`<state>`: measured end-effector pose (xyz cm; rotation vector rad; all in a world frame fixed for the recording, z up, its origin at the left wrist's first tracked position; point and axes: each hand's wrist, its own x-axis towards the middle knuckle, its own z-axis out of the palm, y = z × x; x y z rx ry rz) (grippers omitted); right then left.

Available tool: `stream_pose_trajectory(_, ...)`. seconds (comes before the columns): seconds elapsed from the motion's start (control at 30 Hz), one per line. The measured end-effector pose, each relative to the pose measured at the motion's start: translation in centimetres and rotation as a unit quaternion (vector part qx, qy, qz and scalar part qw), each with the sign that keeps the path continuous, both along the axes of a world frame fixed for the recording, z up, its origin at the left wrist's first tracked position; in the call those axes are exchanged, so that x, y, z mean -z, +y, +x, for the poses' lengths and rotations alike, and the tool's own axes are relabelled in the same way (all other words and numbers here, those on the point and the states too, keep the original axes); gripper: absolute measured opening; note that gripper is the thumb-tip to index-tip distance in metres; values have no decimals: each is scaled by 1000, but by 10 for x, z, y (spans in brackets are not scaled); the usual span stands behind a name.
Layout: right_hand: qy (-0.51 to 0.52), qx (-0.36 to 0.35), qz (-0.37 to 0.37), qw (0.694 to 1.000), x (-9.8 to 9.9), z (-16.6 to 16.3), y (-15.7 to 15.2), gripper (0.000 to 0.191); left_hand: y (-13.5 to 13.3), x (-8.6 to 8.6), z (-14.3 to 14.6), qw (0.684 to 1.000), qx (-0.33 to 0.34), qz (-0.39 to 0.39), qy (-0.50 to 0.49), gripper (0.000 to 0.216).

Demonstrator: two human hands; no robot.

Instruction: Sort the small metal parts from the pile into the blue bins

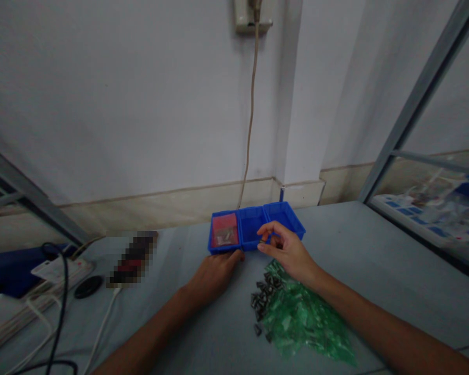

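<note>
Three small blue bins (pixel 255 227) stand in a row at the back of the grey table. The left bin holds a pinkish bag of small parts (pixel 224 230). My left hand (pixel 214 271) rests on the table, fingertips against the front edge of the left bin, fingers curled with nothing visible in them. My right hand (pixel 284 250) hovers at the front of the middle bin, thumb and fingers pinched on a tiny dark part. Below that hand lies a green plastic bag (pixel 305 317) with several small dark metal parts (pixel 263 299) spilled beside it.
A power strip (pixel 58 268) with black and white cables sits at the left, beside a black round cap (pixel 88 286) and a blurred dark object (pixel 133 259). A cord (pixel 250 120) hangs down the wall. A metal frame and another cluttered workstation (pixel 433 208) stand at the right.
</note>
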<state>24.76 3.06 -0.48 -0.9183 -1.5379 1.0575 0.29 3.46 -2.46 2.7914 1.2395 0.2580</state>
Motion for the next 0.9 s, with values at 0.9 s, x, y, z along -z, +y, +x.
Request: stream_pose_trajectory(0.9, 247, -49, -168, 953, -2, 0, 1, 23, 0, 0, 1, 1000, -6, -12, 13, 24)
